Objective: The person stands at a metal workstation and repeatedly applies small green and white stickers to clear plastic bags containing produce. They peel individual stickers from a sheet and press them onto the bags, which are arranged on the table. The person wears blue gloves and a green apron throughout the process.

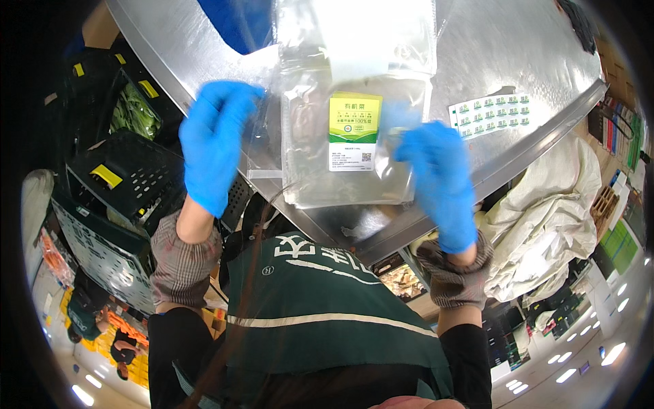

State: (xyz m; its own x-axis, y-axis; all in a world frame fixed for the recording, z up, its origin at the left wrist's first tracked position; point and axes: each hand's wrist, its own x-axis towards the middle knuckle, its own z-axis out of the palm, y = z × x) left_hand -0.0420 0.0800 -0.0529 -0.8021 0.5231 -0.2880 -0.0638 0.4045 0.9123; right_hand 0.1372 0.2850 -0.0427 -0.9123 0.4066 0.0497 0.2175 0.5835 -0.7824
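Observation:
A stack of clear plastic bags [306,187] lies on the metal table in front of me. On the top bag is a label [354,132], green and yellow above and white with a small square code below. My left hand [214,146], in a blue glove, is raised left of the stack with its fingers bent and pressed together; whatever may be between them is hidden. My right hand [439,177], also gloved in blue, hovers over the right edge of the bags beside the label. Motion smears its fingertips, so their grip is unclear.
A sheet of small green-and-white stickers [492,114] lies right of the bags on the metal table [490,41]. Something blue [238,24] lies at the far left. Black crates [136,180] stand to the left, one with green vegetables [135,112]. Off-white cloth [545,221] is bunched right of the table.

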